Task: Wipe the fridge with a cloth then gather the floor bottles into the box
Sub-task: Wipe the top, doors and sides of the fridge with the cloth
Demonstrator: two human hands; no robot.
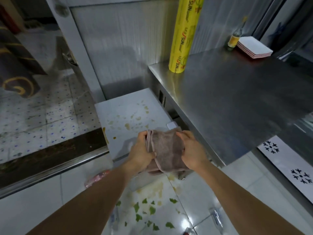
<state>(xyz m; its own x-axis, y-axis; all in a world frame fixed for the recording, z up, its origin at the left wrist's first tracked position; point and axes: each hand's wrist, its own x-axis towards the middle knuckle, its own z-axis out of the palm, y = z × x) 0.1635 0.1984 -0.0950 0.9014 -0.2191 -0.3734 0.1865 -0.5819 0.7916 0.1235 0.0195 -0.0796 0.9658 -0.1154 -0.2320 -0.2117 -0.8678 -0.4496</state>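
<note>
From the head view, a folded brown cloth point(165, 150) is held between both hands above the near edge of the fridge point(118, 114), a low white unit whose top is spotted with yellowish stains. The left hand point(141, 152) is curled round the cloth's left side, where the folded edges are stacked; the right hand point(190, 150) is clasped over its right side, fingers bent on the fabric.

Right of the fridge, and higher, a steel counter point(237, 99) is seen. On it, at the corner nearest the fridge, a yellow roll point(185, 34) is stood upright; at the far end a small bottle point(234, 38) is set just beside a stack of white plates point(254, 47).

In front of the fridge, on the white floor point(33, 209), green scraps point(145, 211) and more yellowish smears are scattered. A clear bottle point(216, 217) is lain there (blurred, partly behind the right forearm), and something pink in plastic point(97, 178) is lain by the left forearm; what it is cannot be told.
</note>
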